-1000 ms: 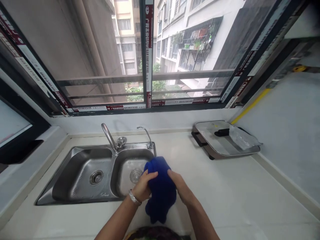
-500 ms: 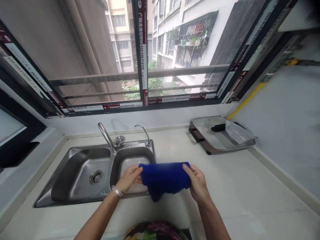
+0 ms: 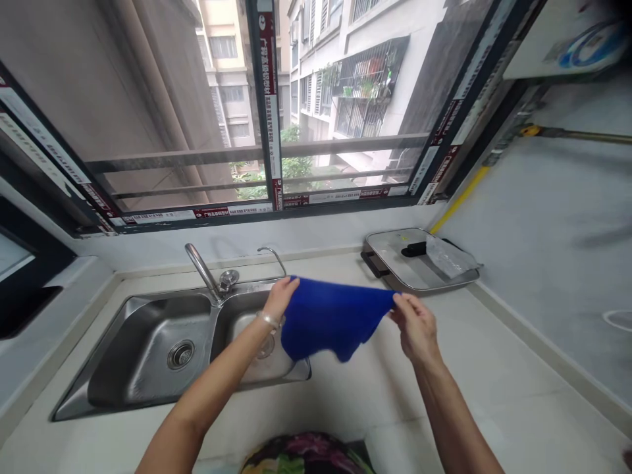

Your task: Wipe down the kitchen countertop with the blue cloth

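Observation:
A blue cloth hangs spread out in the air above the right edge of the steel double sink. My left hand pinches its upper left corner, with a bracelet on the wrist. My right hand pinches the upper right corner, over the white counter. The cloth sags between the two hands, and its lower edge hangs free a little above the counter.
A tall faucet and a thin second tap stand behind the basins. An electric griddle with a glass lid sits at the back right by the wall. A wide window runs behind the counter.
Both hands rose and moved apart toward the window. The cloth went from bunched, to a folded strip, to a spread sheet held by its top corners.

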Available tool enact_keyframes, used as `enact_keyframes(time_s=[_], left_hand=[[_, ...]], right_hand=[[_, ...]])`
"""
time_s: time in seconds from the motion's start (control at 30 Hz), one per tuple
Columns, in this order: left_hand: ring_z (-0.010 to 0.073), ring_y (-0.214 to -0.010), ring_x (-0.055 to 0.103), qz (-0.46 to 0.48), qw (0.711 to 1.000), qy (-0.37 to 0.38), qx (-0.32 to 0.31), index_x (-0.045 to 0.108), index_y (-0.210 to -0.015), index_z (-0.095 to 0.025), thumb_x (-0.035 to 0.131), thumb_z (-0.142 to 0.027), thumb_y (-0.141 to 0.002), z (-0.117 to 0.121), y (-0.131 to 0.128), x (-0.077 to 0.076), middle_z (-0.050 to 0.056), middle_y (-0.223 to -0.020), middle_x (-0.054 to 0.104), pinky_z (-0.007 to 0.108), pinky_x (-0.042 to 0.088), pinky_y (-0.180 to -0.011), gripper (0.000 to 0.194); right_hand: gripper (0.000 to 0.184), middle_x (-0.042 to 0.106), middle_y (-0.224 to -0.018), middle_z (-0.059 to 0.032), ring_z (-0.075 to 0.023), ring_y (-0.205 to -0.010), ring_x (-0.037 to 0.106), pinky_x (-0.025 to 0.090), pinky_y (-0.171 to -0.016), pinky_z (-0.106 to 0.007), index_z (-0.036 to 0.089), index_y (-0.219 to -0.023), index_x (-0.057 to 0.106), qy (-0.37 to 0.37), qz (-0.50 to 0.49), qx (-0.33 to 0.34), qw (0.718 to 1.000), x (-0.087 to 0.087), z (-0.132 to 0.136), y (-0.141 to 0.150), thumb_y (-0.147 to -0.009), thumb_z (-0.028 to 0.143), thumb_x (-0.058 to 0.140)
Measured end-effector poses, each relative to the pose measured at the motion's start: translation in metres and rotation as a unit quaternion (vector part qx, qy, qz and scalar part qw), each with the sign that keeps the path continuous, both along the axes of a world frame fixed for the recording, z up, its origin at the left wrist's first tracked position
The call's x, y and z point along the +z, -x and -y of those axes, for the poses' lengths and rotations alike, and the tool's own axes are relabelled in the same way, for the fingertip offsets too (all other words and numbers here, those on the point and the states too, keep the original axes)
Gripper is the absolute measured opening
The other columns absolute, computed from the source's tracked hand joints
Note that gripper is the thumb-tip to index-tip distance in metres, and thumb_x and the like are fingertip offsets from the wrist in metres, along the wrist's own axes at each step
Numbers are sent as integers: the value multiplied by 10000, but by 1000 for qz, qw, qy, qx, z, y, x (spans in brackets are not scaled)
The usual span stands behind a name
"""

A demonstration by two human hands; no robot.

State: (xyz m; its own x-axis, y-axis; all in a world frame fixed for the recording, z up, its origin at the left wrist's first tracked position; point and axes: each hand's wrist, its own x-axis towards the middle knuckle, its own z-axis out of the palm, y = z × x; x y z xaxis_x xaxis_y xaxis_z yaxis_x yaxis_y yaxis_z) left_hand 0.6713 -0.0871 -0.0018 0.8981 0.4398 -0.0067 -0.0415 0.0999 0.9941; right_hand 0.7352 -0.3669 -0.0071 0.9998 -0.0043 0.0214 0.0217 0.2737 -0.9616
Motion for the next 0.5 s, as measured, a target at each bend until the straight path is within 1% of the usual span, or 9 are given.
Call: enact_keyframes(time_s=[0.07, 0.13, 0.17, 0.23, 0.3, 0.37, 0.4, 0.43, 0.5], left_hand=[[147, -713, 570, 27, 1000, -4, -2, 698, -852, -157, 749, -497, -763, 1, -28, 24, 7, -736, 667, 259, 464, -695, 354], [153, -737, 584, 71, 997, -38, -9, 711, -930, -158, 717, -514, -793, 1, -47, 39, 10, -761, 678, 265, 467, -717, 381], [155, -743, 589, 85, 995, -58, -12, 713, -947, -161, 701, -522, -806, 3, -51, 39, 9, -763, 680, 266, 466, -723, 388], [153, -724, 589, 65, 993, -96, -31, 718, -921, -171, 682, -526, -817, 8, -48, 26, -3, -719, 668, 262, 461, -720, 371], [142, -664, 570, -19, 991, -112, -67, 713, -821, -188, 686, -505, -809, 18, -29, -4, -27, -623, 628, 253, 450, -700, 319], [129, -583, 532, -101, 981, -114, -116, 681, -679, -199, 698, -458, -791, 31, 3, -44, -41, -529, 578, 249, 435, -667, 283], [126, -536, 514, -125, 978, -109, -129, 654, -597, -198, 721, -421, -762, 37, 23, -65, -35, -491, 565, 255, 430, -638, 285], [124, -494, 498, -147, 974, -102, -139, 634, -546, -200, 744, -383, -726, 42, 43, -85, -30, -465, 561, 259, 422, -604, 279], [119, -457, 490, -181, 969, -86, -142, 674, -586, -214, 773, -314, -657, 48, 83, -118, -34, -460, 580, 254, 416, -571, 158]], right_hand=[[401, 621, -758, 25, -99, -647, 567, 498, -608, -223, 173, -791, 631, -27, 47, -48, 997, 22, 5, -19, -672, 499, 832], [395, 611, -745, 29, -101, -632, 566, 513, -609, -246, 170, -791, 620, -44, 100, -92, 990, 37, 12, -30, -669, 480, 832], [392, 609, -745, 28, -107, -638, 571, 525, -623, -263, 168, -793, 621, -45, 121, -112, 985, 38, 17, -34, -668, 475, 832], [390, 614, -751, 19, -123, -666, 586, 551, -674, -310, 163, -795, 631, -28, 139, -134, 981, 26, 33, -35, -664, 470, 832], [398, 613, -739, 16, -133, -673, 585, 563, -724, -353, 159, -785, 641, 17, 116, -139, 983, -8, 55, -30, -651, 482, 831], [428, 610, -720, 15, -148, -675, 588, 564, -777, -392, 168, -774, 643, 92, 54, -136, 985, -57, 84, -17, -634, 537, 808], [462, 624, -730, -2, -176, -696, 604, 561, -804, -426, 174, -790, 654, 155, 16, -120, 980, -84, 100, -7, -635, 593, 771], [504, 640, -741, -28, -216, -723, 621, 554, -827, -469, 177, -804, 663, 244, -20, -91, 965, -111, 116, 4, -623, 642, 736], [605, 678, -810, -95, -314, -809, 648, 534, -848, -541, 185, -911, 682, 434, -54, -29, 899, -158, 143, 26, -602, 705, 681]])
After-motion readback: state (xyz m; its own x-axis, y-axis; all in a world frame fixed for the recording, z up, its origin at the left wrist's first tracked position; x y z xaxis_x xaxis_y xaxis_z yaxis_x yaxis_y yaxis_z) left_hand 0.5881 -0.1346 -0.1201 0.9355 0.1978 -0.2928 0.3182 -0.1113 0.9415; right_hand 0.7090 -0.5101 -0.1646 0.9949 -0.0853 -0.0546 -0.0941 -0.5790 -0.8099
